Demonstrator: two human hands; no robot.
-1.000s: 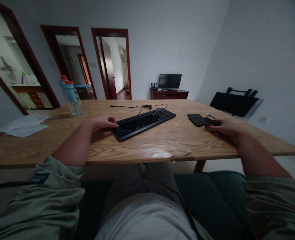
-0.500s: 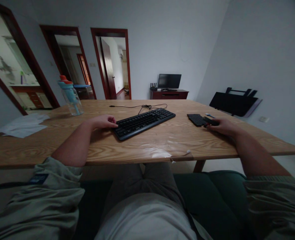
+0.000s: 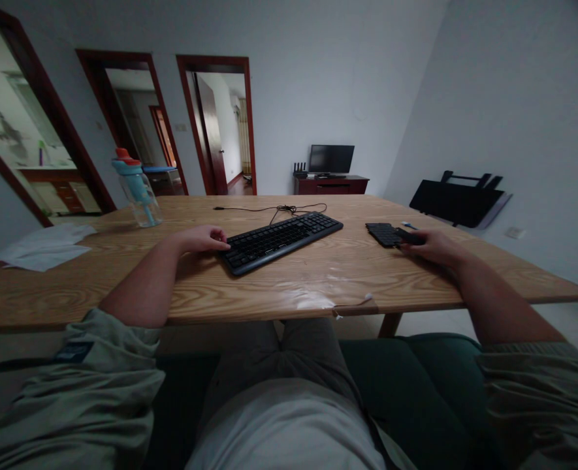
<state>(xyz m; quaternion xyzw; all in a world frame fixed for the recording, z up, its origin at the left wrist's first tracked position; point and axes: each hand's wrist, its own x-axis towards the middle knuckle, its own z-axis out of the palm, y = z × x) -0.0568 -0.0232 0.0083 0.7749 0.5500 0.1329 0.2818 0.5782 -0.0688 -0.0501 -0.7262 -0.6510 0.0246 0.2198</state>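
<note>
A black wired keyboard lies at an angle on the wooden table, its cable bunched behind it. My left hand is at the keyboard's left end, fingers curled and closed on its edge. Over to the right, a block of black keycaps is laid out in close rows on the table. My right hand rests beside these keycaps, closed on a dark oblong piece that overlaps their right side. Its exact kind is too dark to make out. A small blue-and-white object lies just behind it.
A clear bottle with a red and blue lid stands at the table's left. White tissues lie near it. Clear tape and a torn patch mark the table's front edge. A dark folded item leans by the right wall.
Both hands hold almost the same places. The right hand and its dark piece have shifted very slightly left; the view itself has moved a little too.
</note>
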